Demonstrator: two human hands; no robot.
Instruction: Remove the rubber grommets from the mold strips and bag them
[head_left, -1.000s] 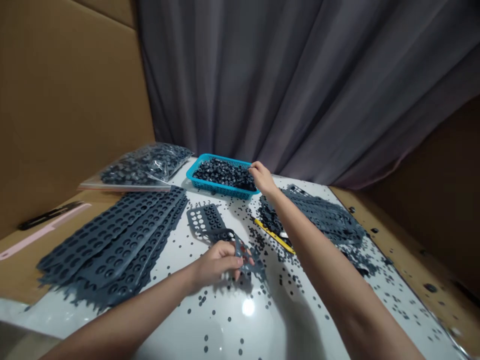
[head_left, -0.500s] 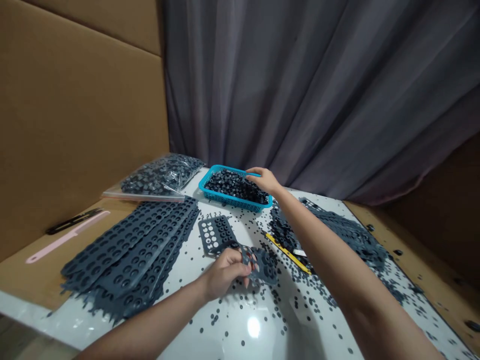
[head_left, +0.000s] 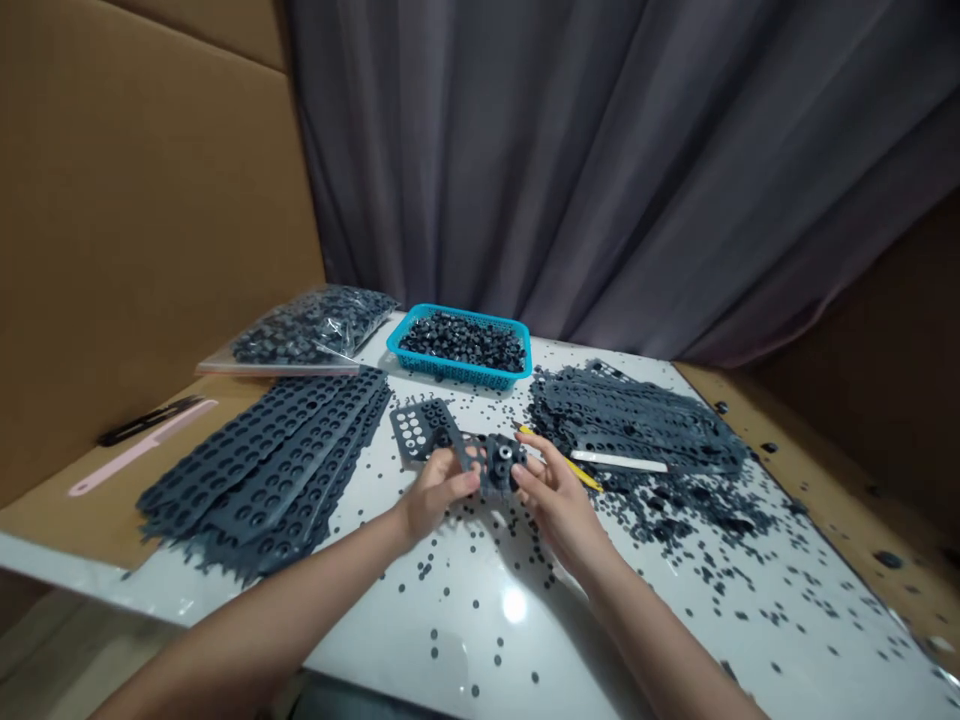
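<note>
My left hand [head_left: 441, 490] pinches a dark grey rubber sheet [head_left: 420, 430] near its middle. Round holes run through part of the sheet, and cup-like bumps stand on the rest. At the sheet's near right end, my right hand [head_left: 559, 490] has its thumb and fingers closed on the bumpy part, where one bump shows a pale ring. Behind both hands stands a blue plastic basket [head_left: 459, 372] filled with small dark rubber pieces [head_left: 457, 338]. A yellow pen-like tool [head_left: 583, 476] lies on the table, partly hidden by my right hand.
Stacked bumpy sheets [head_left: 262, 470] lie left, below a zip bag [head_left: 315, 325] of dark pieces. A pink knife-shaped tool [head_left: 142, 448] and a black cutter [head_left: 150, 420] rest on cardboard. Right are punched sheets [head_left: 645, 415], a white stick [head_left: 619, 461] and scattered scraps [head_left: 675, 510].
My right hand has come back from the basket to the sheet and now grips its right end. My left hand still holds the sheet. The camera view has shifted slightly.
</note>
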